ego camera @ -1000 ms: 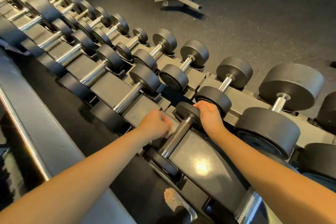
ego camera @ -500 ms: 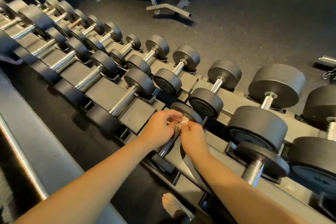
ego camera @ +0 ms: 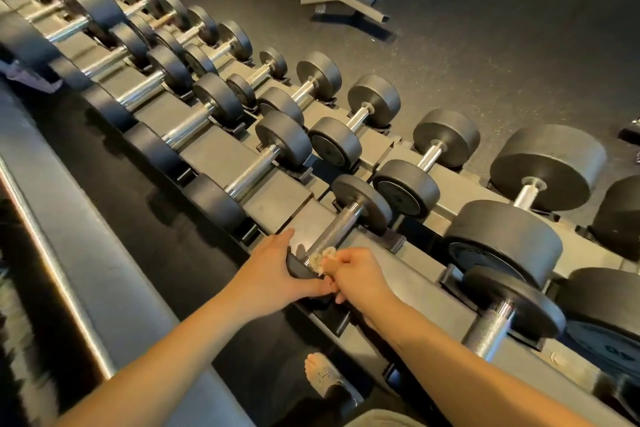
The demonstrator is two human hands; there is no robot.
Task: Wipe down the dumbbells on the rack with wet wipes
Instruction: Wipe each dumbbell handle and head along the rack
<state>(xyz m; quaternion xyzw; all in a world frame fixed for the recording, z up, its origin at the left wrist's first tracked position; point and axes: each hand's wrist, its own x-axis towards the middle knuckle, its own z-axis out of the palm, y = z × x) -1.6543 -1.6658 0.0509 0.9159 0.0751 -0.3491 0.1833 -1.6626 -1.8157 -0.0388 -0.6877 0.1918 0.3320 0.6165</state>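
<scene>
Head view: the small black round-headed dumbbell with a knurled steel handle (ego camera: 334,230) lies cradled on the grey metal rack (ego camera: 277,204). The left hand (ego camera: 270,274) grips its near head, fingers curled under. The right hand (ego camera: 362,276) has its fingers pinching a crumpled pale wet wipe (ego camera: 321,257) against the handle's near end.

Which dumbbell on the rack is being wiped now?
The small front-row dumbbell: the left hand holds its near head, the right hand pinches the wipe against its handle.

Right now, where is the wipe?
Low and central in the head view: the wipe is pinched in the right hand, at the near end of the handle of the dumbbell that the left hand grips.
</scene>
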